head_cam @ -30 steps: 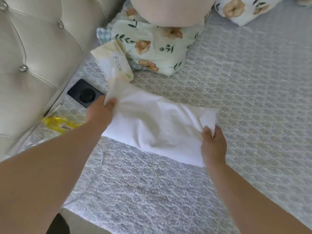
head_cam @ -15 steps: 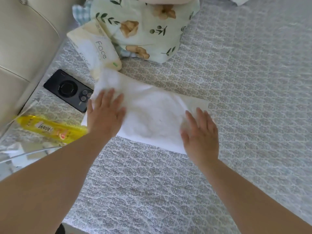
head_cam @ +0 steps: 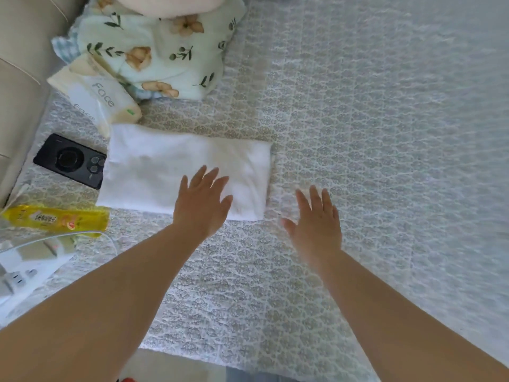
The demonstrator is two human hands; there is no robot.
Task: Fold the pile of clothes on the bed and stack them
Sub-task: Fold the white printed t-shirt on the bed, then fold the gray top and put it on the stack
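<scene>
A black phone [head_cam: 71, 161] lies camera-side up near the padded headboard [head_cam: 19, 64], with a tissue pack [head_cam: 96, 97] marked "Face" just beyond it. A yellow packet [head_cam: 55, 220] rests nearer the bed's edge, beside a white power strip [head_cam: 24, 274] with its cord. A floral pillow [head_cam: 154, 51] sits at the top, against the tissue pack.
</scene>
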